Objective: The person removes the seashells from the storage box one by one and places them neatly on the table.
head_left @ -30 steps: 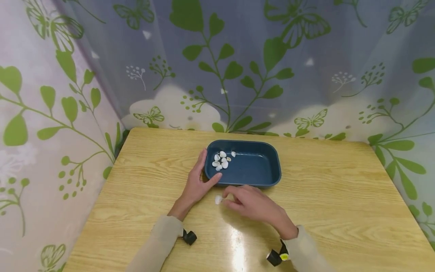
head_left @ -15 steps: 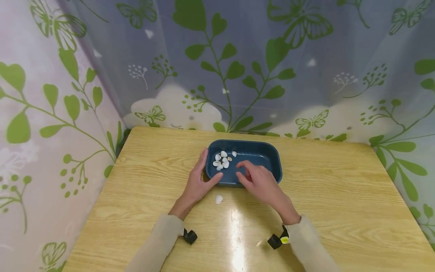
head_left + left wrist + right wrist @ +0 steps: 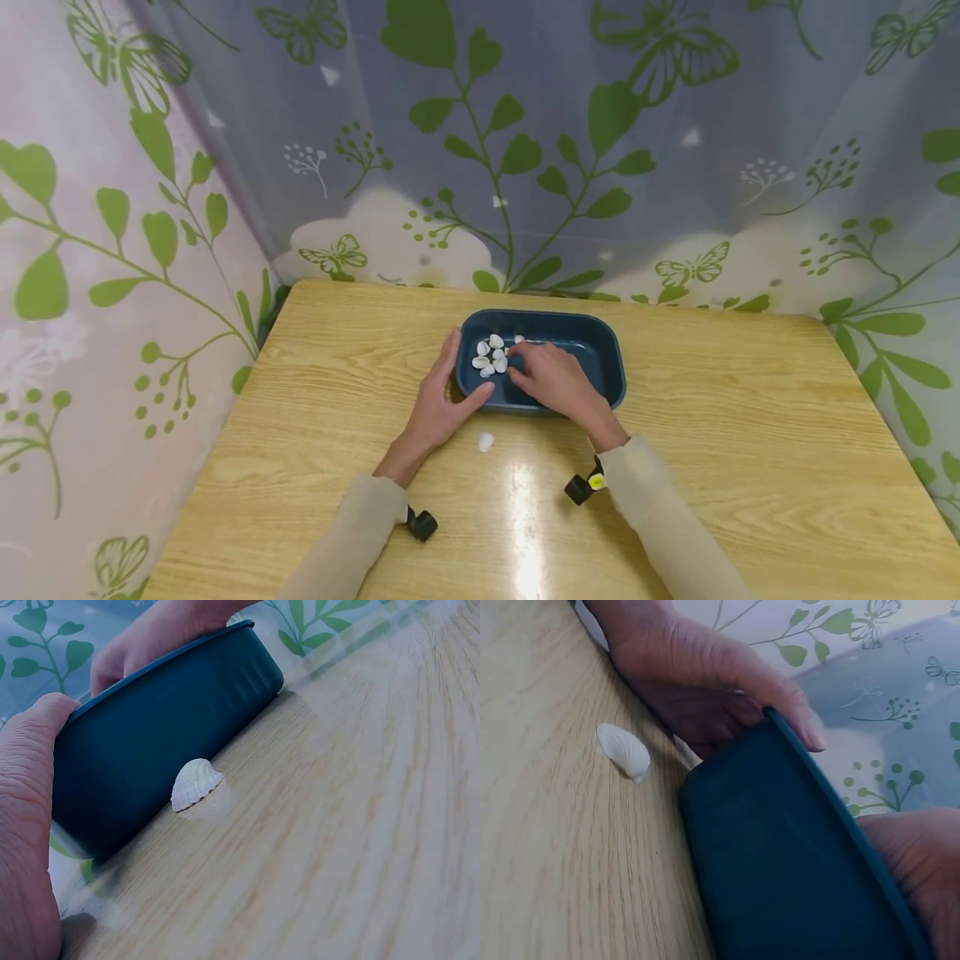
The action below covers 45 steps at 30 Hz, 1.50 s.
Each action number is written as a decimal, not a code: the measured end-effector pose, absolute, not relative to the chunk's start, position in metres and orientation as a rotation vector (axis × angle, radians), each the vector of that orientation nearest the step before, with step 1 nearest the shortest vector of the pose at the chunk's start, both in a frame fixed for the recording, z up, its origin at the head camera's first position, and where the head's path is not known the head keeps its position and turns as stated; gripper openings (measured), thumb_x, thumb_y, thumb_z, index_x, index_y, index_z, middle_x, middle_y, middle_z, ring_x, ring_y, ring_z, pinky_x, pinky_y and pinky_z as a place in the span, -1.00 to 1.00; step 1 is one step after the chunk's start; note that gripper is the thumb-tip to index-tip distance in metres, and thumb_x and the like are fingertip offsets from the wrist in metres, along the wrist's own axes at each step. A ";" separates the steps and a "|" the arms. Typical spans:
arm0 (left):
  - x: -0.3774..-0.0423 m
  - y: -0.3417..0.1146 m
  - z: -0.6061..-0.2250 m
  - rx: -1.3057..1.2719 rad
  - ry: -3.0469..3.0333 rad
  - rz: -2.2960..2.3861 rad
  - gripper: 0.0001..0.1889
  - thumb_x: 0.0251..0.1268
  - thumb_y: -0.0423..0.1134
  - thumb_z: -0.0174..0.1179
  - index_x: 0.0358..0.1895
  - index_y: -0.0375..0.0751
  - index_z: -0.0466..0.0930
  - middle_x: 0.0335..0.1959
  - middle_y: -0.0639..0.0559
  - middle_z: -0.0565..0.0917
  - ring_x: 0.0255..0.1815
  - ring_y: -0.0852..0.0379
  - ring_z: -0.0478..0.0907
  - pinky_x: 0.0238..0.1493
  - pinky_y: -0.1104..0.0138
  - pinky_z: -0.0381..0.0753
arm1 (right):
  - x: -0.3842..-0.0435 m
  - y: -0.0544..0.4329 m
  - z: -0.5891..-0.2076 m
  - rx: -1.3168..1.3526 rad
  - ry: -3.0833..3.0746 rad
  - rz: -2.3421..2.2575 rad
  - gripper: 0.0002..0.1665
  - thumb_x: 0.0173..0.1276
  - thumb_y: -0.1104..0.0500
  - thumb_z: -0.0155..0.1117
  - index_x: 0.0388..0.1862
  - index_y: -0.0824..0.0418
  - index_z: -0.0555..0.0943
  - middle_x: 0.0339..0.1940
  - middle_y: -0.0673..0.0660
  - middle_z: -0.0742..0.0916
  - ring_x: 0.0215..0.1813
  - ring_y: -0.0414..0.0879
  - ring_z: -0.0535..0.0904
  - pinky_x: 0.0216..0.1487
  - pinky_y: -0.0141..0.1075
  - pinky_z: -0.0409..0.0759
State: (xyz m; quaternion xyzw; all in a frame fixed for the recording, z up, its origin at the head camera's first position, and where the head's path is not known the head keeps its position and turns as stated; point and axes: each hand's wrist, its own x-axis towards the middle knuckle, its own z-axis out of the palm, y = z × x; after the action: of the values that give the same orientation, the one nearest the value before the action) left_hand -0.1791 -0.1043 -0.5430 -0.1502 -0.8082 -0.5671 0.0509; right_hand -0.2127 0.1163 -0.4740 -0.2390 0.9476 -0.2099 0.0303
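A dark blue rectangular plastic box (image 3: 611,367) stands on the table. My left hand (image 3: 438,400) holds its left end, thumb over the front rim and fingers along the left side. Several small white seashells (image 3: 499,365) lie grouped in the box's left part, and another shell (image 3: 519,339) shows near the back wall. My right hand (image 3: 558,379) reaches into the box, thumb and index fingertips beside the group's right edge; whether a shell is between them is hidden. A single ribbed white shell (image 3: 196,784) lies on the table just in front of the box.
The wooden table (image 3: 750,433) reaches back to a patterned curtain (image 3: 675,167) with green leaves and butterflies. A similar curtain hangs on the left. Each wrist wears a small black camera, such as the one on the right (image 3: 577,490).
My right hand has moved from beside the single shell on the table up over the box's front rim, then left to the grouped shells. The left hand keeps its place on the box.
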 end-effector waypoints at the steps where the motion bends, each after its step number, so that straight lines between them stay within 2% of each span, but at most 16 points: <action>1: -0.179 -0.104 -0.543 -0.456 -2.460 -1.731 0.06 0.38 0.16 0.36 0.74 -0.02 -0.13 0.75 -0.08 -0.07 0.73 0.16 -0.16 0.67 0.01 -0.03 | -0.214 0.115 -0.475 -0.734 2.911 -0.621 -0.57 0.54 0.06 0.33 0.25 0.27 0.66 -0.65 -0.06 0.51 -0.62 -0.19 0.41 -0.58 -0.35 0.29; 6: -0.178 -0.103 -0.543 -0.451 -2.456 -1.751 0.05 0.39 0.15 0.35 0.74 0.01 -0.13 0.75 -0.06 -0.07 0.72 0.16 -0.16 0.67 0.00 -0.02 | -0.221 0.110 -0.480 -0.748 2.879 -0.539 -0.51 0.53 0.04 0.34 0.30 0.29 0.64 -0.62 -0.03 0.56 -0.59 -0.17 0.43 -0.57 -0.33 0.31; 12: -0.178 -0.104 -0.545 -0.445 -2.455 -1.750 0.05 0.39 0.15 0.36 0.74 0.01 -0.12 0.75 -0.05 -0.06 0.72 0.18 -0.15 0.67 0.02 -0.02 | -0.227 0.104 -0.485 -0.783 2.877 -0.491 -0.63 0.54 0.01 0.34 0.15 0.23 0.68 -0.44 -0.04 0.66 -0.52 -0.17 0.47 -0.50 -0.34 0.41; 22: -0.181 -0.105 -0.547 -0.463 -2.442 -1.734 0.04 0.39 0.11 0.37 0.74 0.03 -0.12 0.75 -0.06 -0.06 0.72 0.19 -0.14 0.67 0.03 -0.01 | -0.227 0.105 -0.486 -0.773 2.894 -0.517 -0.73 0.55 0.02 0.32 0.01 0.19 0.73 -0.43 -0.01 0.69 -0.50 -0.15 0.49 -0.47 -0.30 0.47; 27: -0.180 -0.105 -0.548 -0.468 -2.438 -1.735 0.04 0.39 0.11 0.38 0.74 0.02 -0.12 0.75 -0.06 -0.05 0.72 0.19 -0.14 0.67 0.01 0.00 | -0.227 0.107 -0.482 -0.715 2.828 -0.591 -0.75 0.57 0.05 0.27 -0.02 0.18 0.76 -0.30 0.02 0.76 -0.41 -0.14 0.55 -0.32 -0.21 0.58; 31: -0.181 -0.105 -0.547 -0.466 -2.440 -1.737 0.04 0.39 0.09 0.38 0.74 0.04 -0.12 0.75 -0.05 -0.06 0.72 0.21 -0.15 0.67 0.03 -0.01 | -0.228 0.109 -0.477 -0.625 2.779 -0.652 -0.73 0.59 0.06 0.23 -0.28 0.15 0.74 -0.44 0.02 0.68 -0.43 -0.11 0.52 -0.33 -0.21 0.52; 35: -0.180 -0.105 -0.546 -0.466 -2.441 -1.727 0.04 0.39 0.07 0.39 0.74 0.06 -0.13 0.75 -0.05 -0.05 0.72 0.21 -0.16 0.67 0.05 -0.02 | -0.228 0.114 -0.474 -0.512 2.752 -0.706 -0.56 0.61 0.08 0.19 -0.56 0.12 0.60 -0.62 0.02 0.48 -0.53 -0.09 0.42 -0.43 -0.25 0.36; 45: -0.180 -0.104 -0.545 -0.455 -2.441 -1.717 0.05 0.37 0.12 0.39 0.74 0.10 -0.12 0.75 -0.06 -0.04 0.72 0.19 -0.15 0.67 0.04 -0.03 | -0.227 0.127 -0.471 -0.338 2.732 -0.656 -0.44 0.61 0.01 0.19 -0.68 0.11 0.52 -0.71 -0.04 0.39 -0.61 -0.13 0.34 -0.53 -0.30 0.25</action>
State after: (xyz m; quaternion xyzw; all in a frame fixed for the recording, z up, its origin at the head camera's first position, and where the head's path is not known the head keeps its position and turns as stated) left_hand -0.1797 -0.1037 -0.5450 -0.1505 -0.8071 -0.5676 0.0614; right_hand -0.2267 0.1266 -0.4706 -0.1182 0.9537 -0.2291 0.1550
